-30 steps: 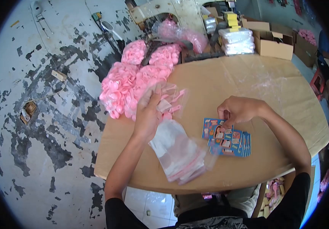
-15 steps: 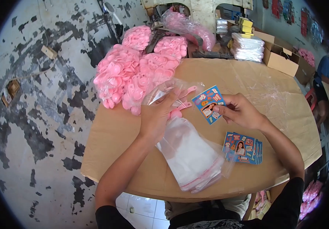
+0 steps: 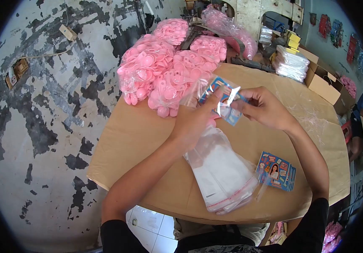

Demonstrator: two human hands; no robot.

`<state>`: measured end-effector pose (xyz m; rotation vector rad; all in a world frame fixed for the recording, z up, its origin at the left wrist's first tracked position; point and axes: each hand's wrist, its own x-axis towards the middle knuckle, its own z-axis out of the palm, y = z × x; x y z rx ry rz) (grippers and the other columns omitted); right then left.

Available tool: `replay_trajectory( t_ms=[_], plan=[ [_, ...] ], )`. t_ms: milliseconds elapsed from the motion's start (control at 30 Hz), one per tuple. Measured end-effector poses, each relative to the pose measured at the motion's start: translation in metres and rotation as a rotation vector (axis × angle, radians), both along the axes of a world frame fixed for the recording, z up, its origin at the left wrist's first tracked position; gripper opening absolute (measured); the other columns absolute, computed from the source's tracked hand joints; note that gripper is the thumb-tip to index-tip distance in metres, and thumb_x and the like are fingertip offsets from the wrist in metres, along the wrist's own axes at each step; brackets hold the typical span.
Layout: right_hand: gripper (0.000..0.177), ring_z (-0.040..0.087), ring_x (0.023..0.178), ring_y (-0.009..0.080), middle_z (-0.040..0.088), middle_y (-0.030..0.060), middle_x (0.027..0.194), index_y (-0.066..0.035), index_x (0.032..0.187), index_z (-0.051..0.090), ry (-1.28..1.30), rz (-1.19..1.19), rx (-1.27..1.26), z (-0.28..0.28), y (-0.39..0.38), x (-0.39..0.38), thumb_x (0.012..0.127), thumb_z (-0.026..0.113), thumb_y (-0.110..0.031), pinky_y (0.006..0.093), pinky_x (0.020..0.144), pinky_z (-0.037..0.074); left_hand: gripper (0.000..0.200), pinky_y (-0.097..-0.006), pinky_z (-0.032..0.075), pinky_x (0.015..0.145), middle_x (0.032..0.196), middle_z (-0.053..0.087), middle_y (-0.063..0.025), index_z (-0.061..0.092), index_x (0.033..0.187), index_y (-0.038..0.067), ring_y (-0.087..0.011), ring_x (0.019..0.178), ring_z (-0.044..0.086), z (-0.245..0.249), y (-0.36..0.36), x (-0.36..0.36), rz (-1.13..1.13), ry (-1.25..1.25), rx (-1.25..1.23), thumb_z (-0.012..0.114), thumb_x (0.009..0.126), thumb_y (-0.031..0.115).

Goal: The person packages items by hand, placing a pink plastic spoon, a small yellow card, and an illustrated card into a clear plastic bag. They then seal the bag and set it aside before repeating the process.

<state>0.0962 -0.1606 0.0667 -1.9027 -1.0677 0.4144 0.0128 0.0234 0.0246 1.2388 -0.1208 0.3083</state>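
**Far left:** a grey floor (image 3: 42,139) with black flaked patches is seen. A small wooden block (image 3: 68,32) lies on it at the upper left of the frame, and a brown square fitting (image 3: 15,71) is set near the left edge.

**Upper centre:** a heap of pink plastic pieces (image 3: 164,69), packed in clear bags, is piled on the far left corner of the bench.

**Centre:** the bench (image 3: 139,139) is topped with brown cardboard sheet.

**Centre, raised above the bench:**
- The left hand (image 3: 194,122) is held up just in front of the pink heap.
- Its grip is clenched on a clear plastic sleeve (image 3: 221,99), pinched between thumb and fingers and held off the bench.
- A blue printed card (image 3: 232,116) is seen through the glaring film, partly inside the sleeve as far as can be told.

**Right of centre:** the right hand (image 3: 265,109) has its grip closed by the fingertips on the card's right edge. The two hands are nearly touching.

**Lower centre:** a stack of clear plastic bags with pink edges (image 3: 223,177) is laid flat on the bench below the left hand.

**Lower right:** a stack of blue printed cards (image 3: 276,170) is laid flat on the bench, just beside the bags.

**Upper right:**
- A cream-coloured machine (image 3: 257,12) is seen at the top of the frame.
- A pile of clear film packets (image 3: 291,63) is placed beyond the bench.
- An open brown cardboard box (image 3: 326,82) is placed to the right of the packets.
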Motion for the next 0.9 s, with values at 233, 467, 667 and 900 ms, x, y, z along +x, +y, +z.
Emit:
replay_trajectory(
  t_ms=[233, 467, 667, 900],
  plan=[
    [0.016, 0.044, 0.059, 0.0020, 0.054, -0.0051, 0.068, -0.004, 0.099, 0.069, 0.035, -0.018, 0.247, -0.020, 0.019, -0.003, 0.094, 0.062, -0.018, 0.0211, 0.052, 0.037, 0.024, -0.0245, 0.053, 0.068, 0.098, 0.066, -0.0035, 0.063, 0.108, 0.006, -0.0080, 0.083, 0.063, -0.006, 0.001, 0.006, 0.048, -0.053, 0.008, 0.064, 0.093, 0.025],
    [0.019, 0.050, 0.066, 0.0032, 0.060, -0.0036, 0.076, -0.004, 0.102, 0.068, 0.064, 0.027, 0.310, -0.036, 0.014, 0.009, 0.094, 0.063, -0.020, 0.0212, 0.058, 0.042, 0.032, -0.0282, 0.053, 0.076, 0.108, 0.064, -0.0040, 0.055, 0.123, 0.003, -0.0106, 0.092, 0.063, 0.000, -0.006, 0.003, -0.044, -0.104, -0.123, 0.051, 0.100, 0.025],
    [0.023, 0.054, 0.072, 0.0043, 0.065, -0.0005, 0.085, -0.003, 0.106, 0.067, 0.119, 0.012, 0.392, -0.027, 0.015, 0.007, 0.095, 0.061, -0.022, 0.0222, 0.063, 0.046, 0.038, -0.0384, 0.045, 0.099, 0.131, 0.052, -0.0095, 0.043, 0.136, -0.002, -0.0180, 0.118, 0.053, -0.012, -0.002, 0.006, -0.153, -0.271, -0.184, 0.040, 0.103, 0.018],
    [0.026, 0.056, 0.076, 0.0080, 0.063, 0.0013, 0.082, -0.004, 0.108, 0.066, 0.018, 0.109, 0.281, -0.038, 0.010, 0.010, 0.094, 0.059, -0.025, 0.0254, 0.070, 0.048, 0.054, -0.0307, 0.048, 0.092, 0.127, 0.055, -0.0142, 0.038, 0.138, 0.004, -0.0168, 0.116, 0.053, -0.009, -0.012, -0.007, -0.119, -0.332, 0.062, 0.063, 0.090, 0.010]
  ],
)
